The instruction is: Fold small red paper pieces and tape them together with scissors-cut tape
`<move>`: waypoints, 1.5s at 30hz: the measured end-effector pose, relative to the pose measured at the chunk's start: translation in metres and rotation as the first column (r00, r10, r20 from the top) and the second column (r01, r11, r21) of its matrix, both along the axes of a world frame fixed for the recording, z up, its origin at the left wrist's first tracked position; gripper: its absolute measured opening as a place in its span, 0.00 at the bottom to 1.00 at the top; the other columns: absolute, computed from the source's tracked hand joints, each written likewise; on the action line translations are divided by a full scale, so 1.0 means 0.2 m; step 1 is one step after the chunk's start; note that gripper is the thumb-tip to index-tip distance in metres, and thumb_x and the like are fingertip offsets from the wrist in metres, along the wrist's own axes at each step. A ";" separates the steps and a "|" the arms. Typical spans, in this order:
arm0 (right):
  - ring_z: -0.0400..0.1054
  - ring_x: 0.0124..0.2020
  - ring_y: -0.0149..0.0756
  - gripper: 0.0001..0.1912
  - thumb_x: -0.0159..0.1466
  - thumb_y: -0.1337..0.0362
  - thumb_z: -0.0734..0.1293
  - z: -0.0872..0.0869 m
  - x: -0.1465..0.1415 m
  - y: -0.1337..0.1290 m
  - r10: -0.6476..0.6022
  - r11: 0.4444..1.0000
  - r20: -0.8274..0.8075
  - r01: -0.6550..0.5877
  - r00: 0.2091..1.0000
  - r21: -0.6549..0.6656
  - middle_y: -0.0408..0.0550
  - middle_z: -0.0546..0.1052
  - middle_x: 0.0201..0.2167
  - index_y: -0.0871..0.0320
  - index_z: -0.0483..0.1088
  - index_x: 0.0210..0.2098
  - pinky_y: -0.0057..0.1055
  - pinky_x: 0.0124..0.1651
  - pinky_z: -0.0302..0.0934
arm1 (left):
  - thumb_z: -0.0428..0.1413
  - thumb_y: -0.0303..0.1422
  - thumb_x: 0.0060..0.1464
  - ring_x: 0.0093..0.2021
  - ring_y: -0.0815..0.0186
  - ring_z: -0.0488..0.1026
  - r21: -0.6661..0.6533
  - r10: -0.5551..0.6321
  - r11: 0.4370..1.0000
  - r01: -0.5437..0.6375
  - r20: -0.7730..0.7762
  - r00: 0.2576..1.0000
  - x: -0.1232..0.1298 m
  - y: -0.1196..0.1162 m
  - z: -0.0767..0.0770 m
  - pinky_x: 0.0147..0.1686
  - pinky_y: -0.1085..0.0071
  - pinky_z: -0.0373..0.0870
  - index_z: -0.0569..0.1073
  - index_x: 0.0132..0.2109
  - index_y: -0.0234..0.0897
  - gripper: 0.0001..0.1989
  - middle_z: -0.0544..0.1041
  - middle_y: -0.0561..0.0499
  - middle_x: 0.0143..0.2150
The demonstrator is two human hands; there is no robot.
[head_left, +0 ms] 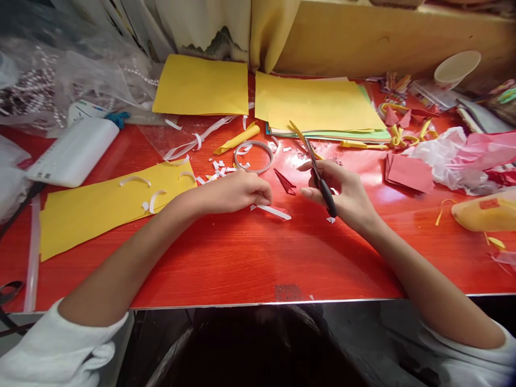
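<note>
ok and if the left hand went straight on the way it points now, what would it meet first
The left hand would probably meet the dark red folded piece first, though depth is unclear and it might pass above it.

Widest passage we see: bare tabletop [250, 255] nearward of tape ring [271, 157], between our forearms [161, 239]. Just nearward of ring, our left hand [242, 190] at white strip [274, 212] blocks; rightward, our right hand [347, 189] with scissors [318, 173]. Beyond ring, leftward, rolled yellow paper [237, 139] obstructs; rightward, paper stack [318, 105].
</note>
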State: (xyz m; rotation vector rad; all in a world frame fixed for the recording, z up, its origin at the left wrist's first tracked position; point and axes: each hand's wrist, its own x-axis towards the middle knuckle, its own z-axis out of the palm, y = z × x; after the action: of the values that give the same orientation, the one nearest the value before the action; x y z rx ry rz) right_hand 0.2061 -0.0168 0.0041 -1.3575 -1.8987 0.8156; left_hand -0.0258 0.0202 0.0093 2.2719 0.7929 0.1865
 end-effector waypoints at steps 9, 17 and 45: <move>0.62 0.27 0.31 0.18 0.54 0.51 0.70 0.00 -0.01 0.01 -0.057 0.998 -0.091 0.054 0.994 -0.038 0.41 0.66 0.25 0.54 0.70 0.39 0.28 0.26 0.57 | 0.49 0.29 0.57 0.41 0.65 0.69 0.301 0.285 0.897 -0.324 0.167 0.944 -0.04 0.05 0.02 0.43 0.67 0.65 0.73 0.37 0.37 0.08 0.74 0.48 0.39; 0.62 0.27 0.33 0.21 0.55 0.54 0.69 -0.07 0.04 0.05 -0.127 0.989 -0.013 0.128 0.992 0.079 0.42 0.67 0.26 0.53 0.66 0.46 0.33 0.29 0.59 | 0.53 0.34 0.56 0.44 0.60 0.66 0.446 0.340 0.822 -0.353 0.112 0.934 -0.08 0.10 -0.09 0.48 0.60 0.63 0.72 0.41 0.41 0.07 0.69 0.47 0.41; 0.71 0.38 0.38 0.05 0.64 0.66 0.63 0.01 -0.03 -0.03 0.071 0.658 0.467 -0.393 0.881 0.642 0.48 0.77 0.35 0.55 0.68 0.40 0.41 0.49 0.63 | 0.50 0.31 0.60 0.43 0.61 0.69 0.751 -0.046 0.615 -0.240 0.339 0.940 0.07 -0.10 0.01 0.44 0.60 0.66 0.69 0.37 0.40 0.04 0.69 0.51 0.36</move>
State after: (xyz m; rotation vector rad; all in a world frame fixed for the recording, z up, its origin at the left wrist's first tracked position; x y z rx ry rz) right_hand 0.2005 -0.0234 0.0059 -0.7952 -2.3857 -0.1900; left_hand -0.0119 0.0004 0.0109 2.8780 0.7312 1.1526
